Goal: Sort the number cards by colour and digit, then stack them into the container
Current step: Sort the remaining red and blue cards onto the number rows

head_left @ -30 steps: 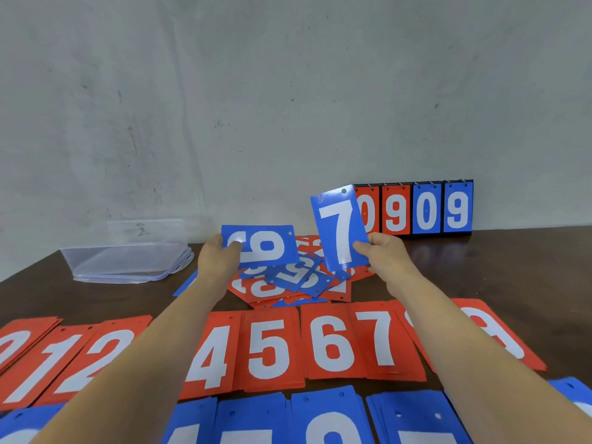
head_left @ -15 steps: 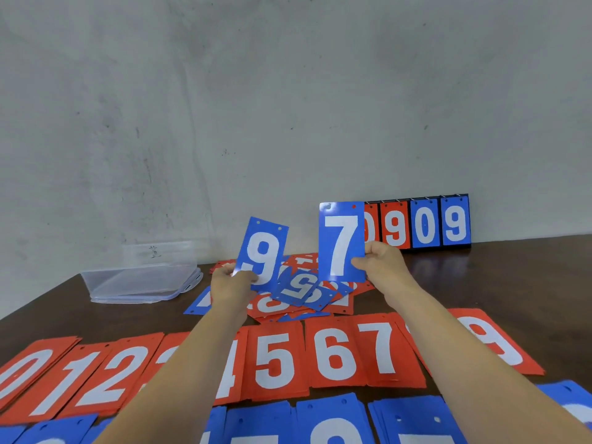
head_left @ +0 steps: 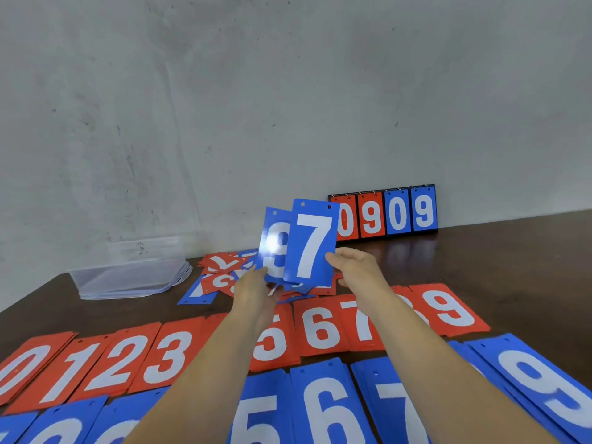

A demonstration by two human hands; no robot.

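The brown tabletop (head_left: 512, 257) holds a row of red cards (head_left: 320, 328), with a row of blue cards (head_left: 323, 408) nearer the person, and the clear container (head_left: 128, 274) at the back left. Above a messy pile of cards (head_left: 221, 267), the right grip (head_left: 355, 267) pinches the blue 7 card (head_left: 312, 245) upright, and the left grip (head_left: 253, 290) pinches the blue 9 card (head_left: 275, 248) partly behind it.

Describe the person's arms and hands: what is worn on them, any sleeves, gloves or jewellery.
Both forearms are bare; no sleeves come into view. The left hand and the right hand wear no gloves, and no watch or bracelet shows at either wrist. Some fingers are hidden behind the blue 9 card and the blue 7 card, so rings cannot be ruled out.
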